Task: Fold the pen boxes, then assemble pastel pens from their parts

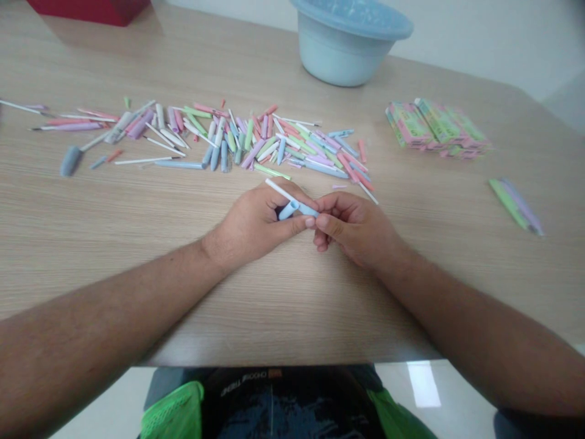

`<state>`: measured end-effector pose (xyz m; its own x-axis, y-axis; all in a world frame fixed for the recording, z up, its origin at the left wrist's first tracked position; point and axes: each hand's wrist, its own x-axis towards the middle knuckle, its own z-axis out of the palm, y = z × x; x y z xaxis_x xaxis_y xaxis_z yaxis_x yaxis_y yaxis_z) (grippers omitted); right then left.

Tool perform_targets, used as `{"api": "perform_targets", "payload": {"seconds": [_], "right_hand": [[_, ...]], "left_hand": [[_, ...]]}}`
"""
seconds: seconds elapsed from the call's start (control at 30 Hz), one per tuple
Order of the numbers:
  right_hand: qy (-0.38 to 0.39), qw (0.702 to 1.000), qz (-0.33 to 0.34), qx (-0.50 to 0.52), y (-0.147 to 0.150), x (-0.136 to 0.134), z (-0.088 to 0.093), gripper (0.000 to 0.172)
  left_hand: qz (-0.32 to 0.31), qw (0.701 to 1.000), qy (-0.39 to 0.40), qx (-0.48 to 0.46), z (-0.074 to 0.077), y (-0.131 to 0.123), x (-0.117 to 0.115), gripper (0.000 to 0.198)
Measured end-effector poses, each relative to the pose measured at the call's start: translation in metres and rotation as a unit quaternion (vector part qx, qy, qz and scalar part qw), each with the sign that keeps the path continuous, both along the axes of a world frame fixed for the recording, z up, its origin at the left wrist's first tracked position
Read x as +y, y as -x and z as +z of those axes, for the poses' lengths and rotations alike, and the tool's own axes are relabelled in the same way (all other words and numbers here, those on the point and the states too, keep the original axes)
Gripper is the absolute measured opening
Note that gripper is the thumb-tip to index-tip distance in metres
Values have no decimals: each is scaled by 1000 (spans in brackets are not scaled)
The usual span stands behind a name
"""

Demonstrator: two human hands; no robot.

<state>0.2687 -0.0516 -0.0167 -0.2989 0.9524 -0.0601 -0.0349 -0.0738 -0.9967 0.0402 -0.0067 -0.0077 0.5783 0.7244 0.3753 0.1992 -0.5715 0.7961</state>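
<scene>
My left hand (258,222) is closed on pale blue pen parts. Between its thumb and fingers sits a blue pen barrel (307,210) with a white tube (280,189) sticking out toward the upper left. Beneath that, a short hollow blue pen piece (287,211) rests in the same hand, its open end showing. The fingers of my right hand (361,228) pinch the right end of the blue barrel, and they hide its tip. Beyond both hands lies a long scatter of pastel pen parts (265,143): barrels, caps and white refills.
A blue basin (345,52) stands at the back. Several pink-and-green printed packs (434,125) lie at the right, blurred. Nearer are green and lilac pens (516,204) side by side. A red box (100,9) is at the far left. The table's (292,341) front edge is close to me.
</scene>
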Motion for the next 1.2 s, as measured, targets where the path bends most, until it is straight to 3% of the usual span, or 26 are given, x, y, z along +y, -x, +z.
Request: {"api": "perform_targets", "payload": {"seconds": [0.13, 0.23, 0.33, 0.43, 0.63, 1.2], "right_hand": [[-17, 999, -26, -28, -9, 5, 0, 43], [-26, 995, -91, -28, -18, 10, 7, 38], [-50, 989, -135, -29, -31, 16, 18, 32], [-88, 984, -123, -96, -46, 19, 27, 23], [-150, 954, -142, -217, -66, 19, 37, 7], [-169, 936, -121, -285, -65, 19, 35, 13]], "left_hand": [[9, 999, -35, 30, 0, 4, 2, 29], [31, 997, -51, 55, 2, 10, 3, 30], [3, 996, -67, 62, 4, 15, 8, 32], [-16, 992, -108, 69, 3, 18, 14, 34], [14, 984, -155, 93, 2, 19, 21, 34], [5, 980, -171, 107, 0, 18, 19, 36]]}}
